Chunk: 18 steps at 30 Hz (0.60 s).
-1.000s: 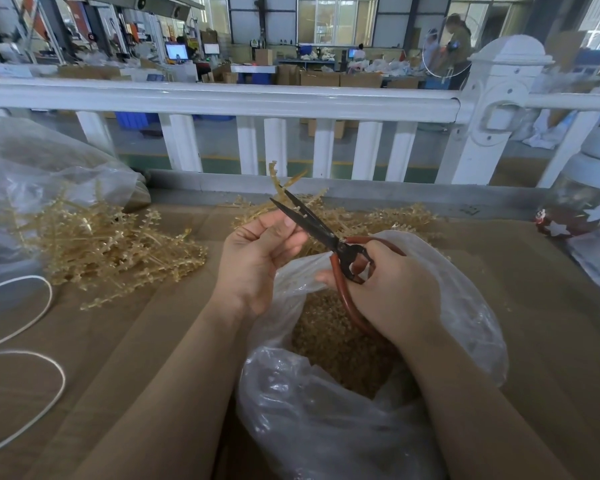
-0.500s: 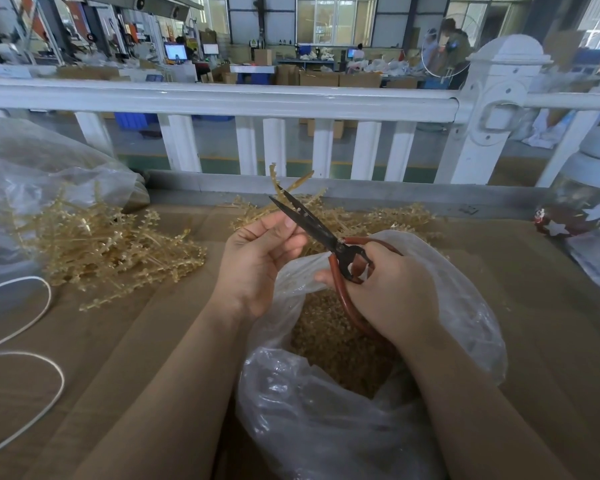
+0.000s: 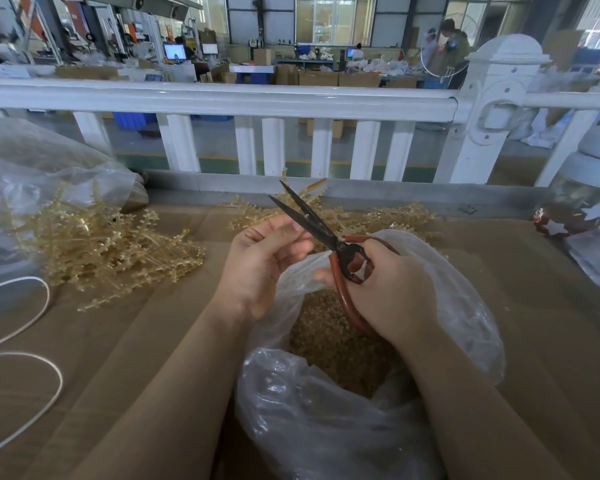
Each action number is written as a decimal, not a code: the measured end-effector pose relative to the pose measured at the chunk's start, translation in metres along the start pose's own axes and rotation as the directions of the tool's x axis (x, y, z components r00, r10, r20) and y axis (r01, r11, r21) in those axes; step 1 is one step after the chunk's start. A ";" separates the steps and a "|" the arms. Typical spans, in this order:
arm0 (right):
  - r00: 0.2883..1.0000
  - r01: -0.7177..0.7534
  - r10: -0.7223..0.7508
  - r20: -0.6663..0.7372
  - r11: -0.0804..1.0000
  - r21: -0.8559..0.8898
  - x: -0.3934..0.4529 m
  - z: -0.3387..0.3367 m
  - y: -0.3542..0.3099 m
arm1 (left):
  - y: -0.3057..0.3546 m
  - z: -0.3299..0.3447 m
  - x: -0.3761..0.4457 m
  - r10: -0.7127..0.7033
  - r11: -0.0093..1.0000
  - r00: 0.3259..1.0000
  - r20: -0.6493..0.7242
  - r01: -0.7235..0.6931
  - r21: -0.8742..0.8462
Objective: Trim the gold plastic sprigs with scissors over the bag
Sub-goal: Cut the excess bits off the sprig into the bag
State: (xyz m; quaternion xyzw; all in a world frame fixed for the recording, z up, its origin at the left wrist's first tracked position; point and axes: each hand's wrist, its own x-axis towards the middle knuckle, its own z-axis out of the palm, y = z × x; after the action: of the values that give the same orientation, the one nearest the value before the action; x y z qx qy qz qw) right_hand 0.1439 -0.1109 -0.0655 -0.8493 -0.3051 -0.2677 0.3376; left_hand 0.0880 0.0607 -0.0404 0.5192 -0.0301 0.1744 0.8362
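On the brown counter point(image 3: 534, 341) by a white fence, the left hand point(image 3: 260, 265) pinches a gold sprig point(image 3: 310, 190) between open scissors point(image 3: 312, 220), gripped by the right hand point(image 3: 392, 289), right above the bag point(image 3: 465, 306) so bits fall in.

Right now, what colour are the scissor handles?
Reddish-brown handles, black blades, seen from the head view.

Black-bladed scissors point(image 3: 312, 221) w/ red handles, blades parted, tips up-left, over clear bag point(image 3: 458, 306) of gold trimmings; gold sprigs point(image 3: 97, 247) heaped left.
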 end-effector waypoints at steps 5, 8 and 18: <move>1.000 -0.015 0.014 -0.009 0.998 -0.066 0.000 -0.003 -0.001 | 0.000 0.001 -0.001 0.003 1.000 1.000 -0.014 -0.003 0.023; 1.000 -0.027 0.026 -0.009 0.996 -0.090 0.000 -0.004 -0.003 | 0.000 0.002 -0.001 0.006 1.000 1.000 -0.019 -0.006 0.023; 1.000 -0.030 0.030 -0.003 0.999 -0.024 0.001 -0.003 0.000 | 0.000 0.000 -0.001 0.019 1.000 1.000 -0.015 -0.019 0.012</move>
State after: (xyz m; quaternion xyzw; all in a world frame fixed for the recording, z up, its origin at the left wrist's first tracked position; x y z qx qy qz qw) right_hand 0.1436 -0.1123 -0.0630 -0.8573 -0.2887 -0.2676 0.3318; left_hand 0.0873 0.0600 -0.0409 0.5226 -0.0277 0.1866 0.8314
